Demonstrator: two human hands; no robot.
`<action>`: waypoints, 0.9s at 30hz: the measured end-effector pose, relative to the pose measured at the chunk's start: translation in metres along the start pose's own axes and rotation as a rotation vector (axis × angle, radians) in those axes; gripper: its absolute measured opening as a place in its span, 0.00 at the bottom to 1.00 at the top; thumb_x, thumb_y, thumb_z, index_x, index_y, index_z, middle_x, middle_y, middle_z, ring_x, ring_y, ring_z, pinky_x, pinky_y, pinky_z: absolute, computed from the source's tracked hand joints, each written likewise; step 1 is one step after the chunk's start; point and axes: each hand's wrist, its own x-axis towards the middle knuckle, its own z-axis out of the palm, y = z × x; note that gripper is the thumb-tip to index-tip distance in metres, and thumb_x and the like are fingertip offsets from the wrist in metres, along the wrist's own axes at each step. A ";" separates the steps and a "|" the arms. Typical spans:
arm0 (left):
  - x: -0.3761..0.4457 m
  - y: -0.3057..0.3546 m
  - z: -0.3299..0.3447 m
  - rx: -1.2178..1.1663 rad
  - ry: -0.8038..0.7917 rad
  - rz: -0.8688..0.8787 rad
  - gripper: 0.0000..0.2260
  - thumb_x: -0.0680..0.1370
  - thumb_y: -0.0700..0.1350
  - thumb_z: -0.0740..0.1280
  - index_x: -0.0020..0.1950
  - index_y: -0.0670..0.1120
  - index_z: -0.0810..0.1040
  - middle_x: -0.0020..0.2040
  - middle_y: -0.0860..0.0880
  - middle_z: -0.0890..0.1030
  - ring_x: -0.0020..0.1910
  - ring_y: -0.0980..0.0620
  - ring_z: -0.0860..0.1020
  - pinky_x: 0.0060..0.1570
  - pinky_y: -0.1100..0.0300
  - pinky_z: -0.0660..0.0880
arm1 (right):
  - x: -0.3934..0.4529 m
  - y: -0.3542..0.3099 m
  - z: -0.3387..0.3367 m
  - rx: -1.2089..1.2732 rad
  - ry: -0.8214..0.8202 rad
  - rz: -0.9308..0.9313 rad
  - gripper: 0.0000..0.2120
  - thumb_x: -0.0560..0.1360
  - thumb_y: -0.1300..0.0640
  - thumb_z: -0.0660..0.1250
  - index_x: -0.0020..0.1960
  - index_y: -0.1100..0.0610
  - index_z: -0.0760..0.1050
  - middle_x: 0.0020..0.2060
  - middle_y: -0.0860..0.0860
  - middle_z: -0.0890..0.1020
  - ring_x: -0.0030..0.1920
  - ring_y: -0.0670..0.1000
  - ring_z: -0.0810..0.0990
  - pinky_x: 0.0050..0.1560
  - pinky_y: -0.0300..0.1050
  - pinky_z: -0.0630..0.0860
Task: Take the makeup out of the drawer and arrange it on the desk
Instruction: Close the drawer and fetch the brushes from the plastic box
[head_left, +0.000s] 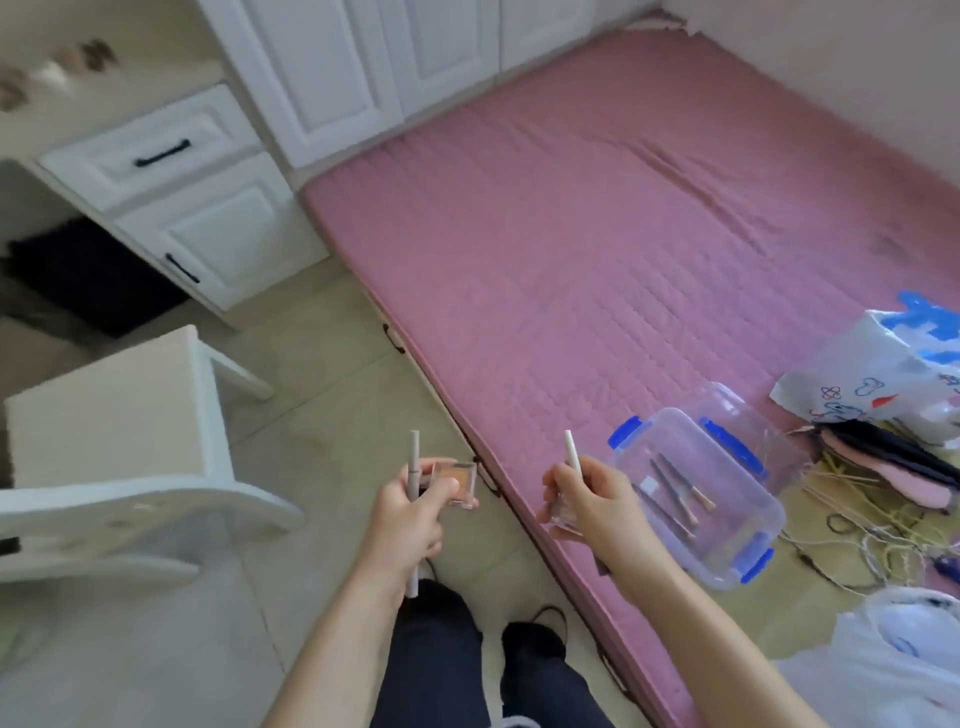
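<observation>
A: That square compact (456, 482) in the left hand (410, 512) looks light, hard and breakable (hinged, probably), so grip its edges.

B: Same fist also clamps a thin pale pencil (413, 512). The right hand (587, 499) curls round another stick (573, 457), slick and slim; what's beneath is unclear.

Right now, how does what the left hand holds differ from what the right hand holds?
The left hand grips a pale pencil upright with a clear square compact showing an orange pan. The right hand grips a white stick tilted left, with a clear item I cannot identify. Both hold one slim stick.
</observation>
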 end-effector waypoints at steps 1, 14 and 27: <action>-0.001 0.002 -0.016 -0.024 0.031 0.007 0.06 0.77 0.37 0.63 0.53 0.43 0.76 0.40 0.41 0.85 0.20 0.55 0.55 0.22 0.66 0.54 | 0.003 -0.006 0.016 -0.043 -0.025 -0.019 0.10 0.78 0.60 0.59 0.41 0.64 0.74 0.30 0.56 0.78 0.32 0.51 0.79 0.32 0.42 0.76; 0.024 0.052 -0.221 -0.162 0.272 0.079 0.07 0.76 0.42 0.65 0.53 0.46 0.77 0.40 0.46 0.85 0.20 0.54 0.58 0.22 0.66 0.58 | 0.047 -0.101 0.250 -0.058 -0.262 -0.092 0.11 0.79 0.60 0.61 0.43 0.66 0.74 0.28 0.54 0.78 0.29 0.57 0.82 0.26 0.44 0.76; 0.108 0.123 -0.329 -0.251 0.375 0.108 0.06 0.74 0.44 0.67 0.50 0.47 0.78 0.39 0.47 0.85 0.21 0.54 0.58 0.22 0.64 0.57 | 0.127 -0.178 0.376 -0.134 -0.285 -0.139 0.08 0.79 0.62 0.60 0.44 0.65 0.74 0.33 0.60 0.76 0.31 0.51 0.81 0.27 0.44 0.77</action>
